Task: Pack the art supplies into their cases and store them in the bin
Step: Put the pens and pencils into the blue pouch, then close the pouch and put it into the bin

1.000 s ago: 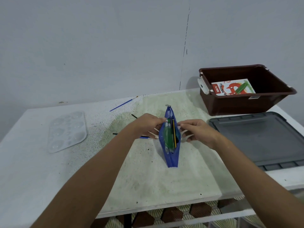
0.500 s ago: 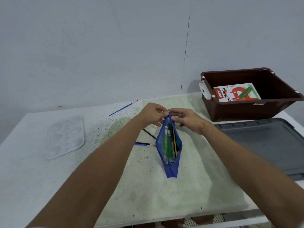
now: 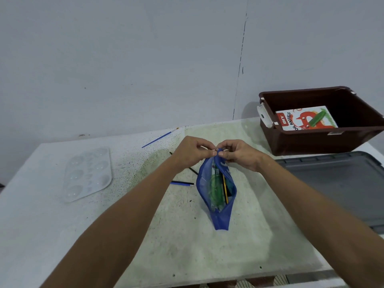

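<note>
- Both forearms reach in from the bottom corners and converge at the far tip of the blue fabric zip pencil pouch (image 3: 217, 196).
- The left hand (image 3: 192, 154) is knuckles-up, fingers curled, thumb and forefinger pinching the pouch's far end right by the zip pull.
- The right hand (image 3: 239, 155) mirrors it from the other side, fingertips (image 3: 222, 154) clamped on the same tip of blue cloth, so the two hands are touching or nearly so.
- The pouch lies lengthwise on the pale green-speckled mat (image 3: 207, 246) in the middle of the white table (image 3: 31, 225), its mouth gaping, with green pens and a yellow pencil (image 3: 225, 191) showing inside.
- Just left of the pouch, loose thin brushes (image 3: 181, 183) lie on the mat under the left wrist; a blue-handled paintbrush (image 3: 160, 138) sits further back.
- A clear plastic paint palette (image 3: 88, 173) rests well to the left.
- Far right, the brown plastic bin (image 3: 311, 142) holds a white-and-red oil pastels box (image 3: 299, 121); the grey bin lid (image 3: 342, 183) lies flat in front of it.
</note>
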